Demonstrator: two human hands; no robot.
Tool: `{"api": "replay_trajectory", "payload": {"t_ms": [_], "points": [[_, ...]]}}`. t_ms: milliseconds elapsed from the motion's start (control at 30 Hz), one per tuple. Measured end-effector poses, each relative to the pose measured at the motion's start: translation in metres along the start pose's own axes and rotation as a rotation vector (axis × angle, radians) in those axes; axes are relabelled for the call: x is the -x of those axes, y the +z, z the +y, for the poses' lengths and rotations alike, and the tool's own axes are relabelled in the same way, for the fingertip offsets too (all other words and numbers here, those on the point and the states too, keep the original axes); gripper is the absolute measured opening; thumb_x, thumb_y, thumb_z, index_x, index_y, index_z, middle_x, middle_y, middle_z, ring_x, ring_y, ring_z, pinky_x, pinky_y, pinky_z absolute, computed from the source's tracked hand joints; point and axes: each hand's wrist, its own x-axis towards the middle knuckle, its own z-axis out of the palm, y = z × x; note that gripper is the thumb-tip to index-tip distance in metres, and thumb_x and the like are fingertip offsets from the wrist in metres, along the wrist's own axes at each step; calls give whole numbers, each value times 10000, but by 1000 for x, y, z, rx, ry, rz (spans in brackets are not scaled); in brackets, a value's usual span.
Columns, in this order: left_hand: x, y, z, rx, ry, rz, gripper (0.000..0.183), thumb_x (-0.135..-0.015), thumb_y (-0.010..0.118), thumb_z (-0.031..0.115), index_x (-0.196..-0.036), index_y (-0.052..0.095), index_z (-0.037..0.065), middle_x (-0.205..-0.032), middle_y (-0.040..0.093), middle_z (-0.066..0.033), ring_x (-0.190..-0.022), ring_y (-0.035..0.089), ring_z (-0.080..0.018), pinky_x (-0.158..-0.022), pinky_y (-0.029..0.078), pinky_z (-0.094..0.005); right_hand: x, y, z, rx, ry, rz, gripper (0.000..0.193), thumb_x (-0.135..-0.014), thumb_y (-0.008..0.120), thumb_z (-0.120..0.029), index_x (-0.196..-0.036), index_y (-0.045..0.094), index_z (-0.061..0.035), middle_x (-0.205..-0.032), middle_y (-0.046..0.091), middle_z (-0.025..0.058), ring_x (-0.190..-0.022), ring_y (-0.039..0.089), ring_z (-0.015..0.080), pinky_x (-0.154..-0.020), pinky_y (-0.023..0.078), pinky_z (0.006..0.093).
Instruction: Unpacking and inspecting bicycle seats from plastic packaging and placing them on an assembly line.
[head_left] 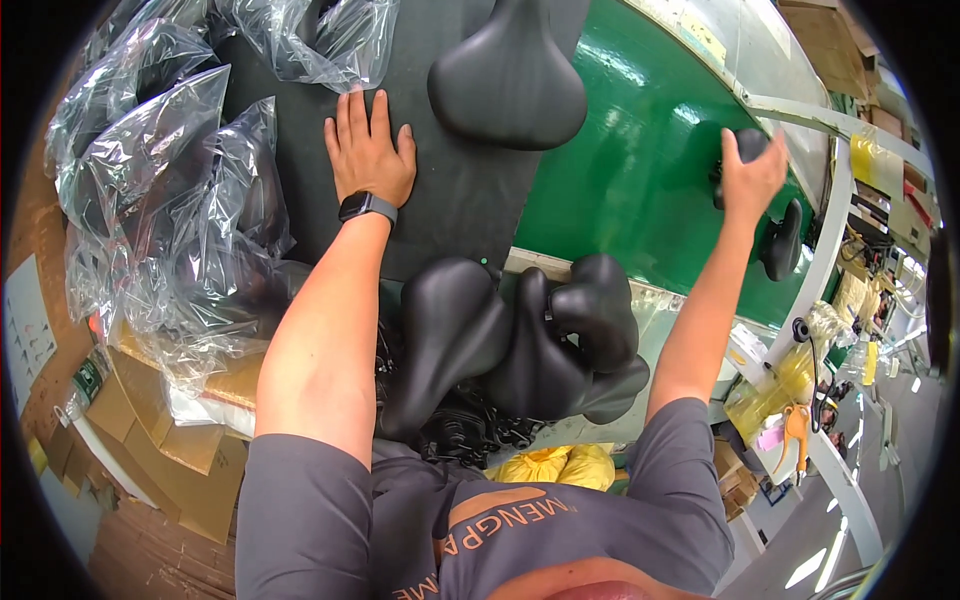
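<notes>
My left hand (367, 150) lies flat on the black mat (455, 205), fingers spread and nothing in them. Its fingertips reach the edge of clear plastic bags (335, 45). To its right, a black bicycle saddle (508, 85) rests near the far edge of the mat. Far out to the right, my right hand (754, 180) grips a small black saddle (752, 144) over the green surface; the palm and fingers hide part of it. Just nearer than that hand is another black saddle (781, 240). Several more saddles (455, 320) are heaped close to my body, between my arms.
Clear plastic bags (170, 170) with dark contents pile up on the left. Beside the mat runs a glossy green surface (620, 180), bordered by a pale metal frame (835, 230). Cardboard (175, 460) stands at the lower left, and yellow bags (555, 467) sit below the saddle heap.
</notes>
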Motion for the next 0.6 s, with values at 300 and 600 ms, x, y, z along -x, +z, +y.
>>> {"api": "replay_trajectory", "payload": {"t_ms": [300, 600], "points": [[0, 2, 2, 16, -21, -6, 620, -996, 650, 362, -1552, 530, 115, -1662, 430, -180, -1579, 337, -360, -1282, 257, -585, 32, 61, 107, -447, 964, -472, 1348, -778, 932, -201, -1732, -19, -151, -1435, 510, 293, -779, 705, 351, -559, 619, 442], [1, 3, 1, -21, -3, 0, 616, -988, 659, 363, -1543, 545, 118, -1664, 430, -178, -1574, 354, -358, -1278, 269, -583, 25, 38, -143, -763, 108, -215, 1032, -862, 886, -389, -1653, 352, 2, -1669, 421, 258, -1512, 469, 377, -1247, 371, 411]]}}
